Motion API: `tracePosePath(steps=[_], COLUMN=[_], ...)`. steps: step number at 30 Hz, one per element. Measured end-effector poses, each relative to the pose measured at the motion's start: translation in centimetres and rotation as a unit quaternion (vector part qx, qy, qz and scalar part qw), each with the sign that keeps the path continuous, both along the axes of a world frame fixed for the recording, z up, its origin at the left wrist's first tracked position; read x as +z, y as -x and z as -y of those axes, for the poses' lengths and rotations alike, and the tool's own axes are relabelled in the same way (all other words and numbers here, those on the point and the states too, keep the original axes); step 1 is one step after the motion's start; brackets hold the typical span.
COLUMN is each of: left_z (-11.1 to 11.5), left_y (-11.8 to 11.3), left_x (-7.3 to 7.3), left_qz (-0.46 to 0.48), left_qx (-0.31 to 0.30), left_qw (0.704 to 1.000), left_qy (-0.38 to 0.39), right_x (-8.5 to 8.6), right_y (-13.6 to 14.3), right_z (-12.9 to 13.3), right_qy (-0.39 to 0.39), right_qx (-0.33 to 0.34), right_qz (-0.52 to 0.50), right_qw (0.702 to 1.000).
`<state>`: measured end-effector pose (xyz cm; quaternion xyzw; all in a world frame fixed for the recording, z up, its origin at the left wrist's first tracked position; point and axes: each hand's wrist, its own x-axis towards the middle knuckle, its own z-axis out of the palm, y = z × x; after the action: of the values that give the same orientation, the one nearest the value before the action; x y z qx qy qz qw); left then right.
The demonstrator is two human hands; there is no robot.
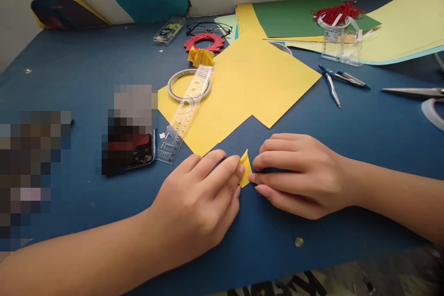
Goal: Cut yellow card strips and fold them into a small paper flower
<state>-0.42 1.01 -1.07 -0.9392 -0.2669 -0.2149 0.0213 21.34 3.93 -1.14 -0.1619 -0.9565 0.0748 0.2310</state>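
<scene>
A small folded piece of yellow paper (246, 172) lies on the blue table between my two hands. My left hand (204, 194) presses on its left side, thumb and fingers closed over that edge. From the other side, my right hand (301, 173) reaches in with one fingertip touching the paper's right edge. Its fingers are slightly apart and nothing shows between them. Beyond my hands are large yellow paper sheets (239, 88), with a clear stencil ruler (187, 113) and a roll of tape (172, 89) lying partly across them.
A red folded-paper ring (204, 42), a yellow folded piece (201, 57) and glasses (209, 29) sit farther back. Pens (343, 78) and scissors (412, 90) lie right. Red string (340, 11) rests on coloured sheets (294, 16). A phone (142, 155) is left.
</scene>
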Motion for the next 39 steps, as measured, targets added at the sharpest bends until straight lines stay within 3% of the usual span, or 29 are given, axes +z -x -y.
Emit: tracePosePath(steps=[10, 13, 21, 27, 34, 39], left_z=[0.20, 0.19, 0.07, 0.25, 0.34, 0.41], left_y=[-0.30, -0.44, -0.25, -0.15, -0.01, 0.15], left_x=[-0.06, -0.05, -0.05, -0.16, -0.01, -0.11], left_qz=[0.020, 0.020, 0.032, 0.099, 0.093, 0.087], left_qx=[-0.005, -0.016, -0.025, -0.004, 0.018, 0.026], left_qw=[0.999, 0.999, 0.999, 0.990, 0.991, 0.994], left_qy=[0.026, 0.023, 0.023, 0.104, 0.091, 0.064], right_x=[-0.21, -0.39, -0.51, -0.37, -0.16, -0.17], right_y=[0.39, 0.43, 0.12, 0.40, 0.51, 0.65], right_z=[-0.27, -0.33, -0.32, 0.07, 0.35, 0.28], right_qy=[0.051, 0.031, -0.042, 0.005, 0.047, 0.032], right_qx=[0.002, 0.000, -0.034, -0.101, -0.126, -0.123], right_qz=[-0.068, -0.084, -0.036, 0.011, 0.030, 0.030], right_qw=[0.996, 0.996, 0.998, 0.995, 0.991, 0.991])
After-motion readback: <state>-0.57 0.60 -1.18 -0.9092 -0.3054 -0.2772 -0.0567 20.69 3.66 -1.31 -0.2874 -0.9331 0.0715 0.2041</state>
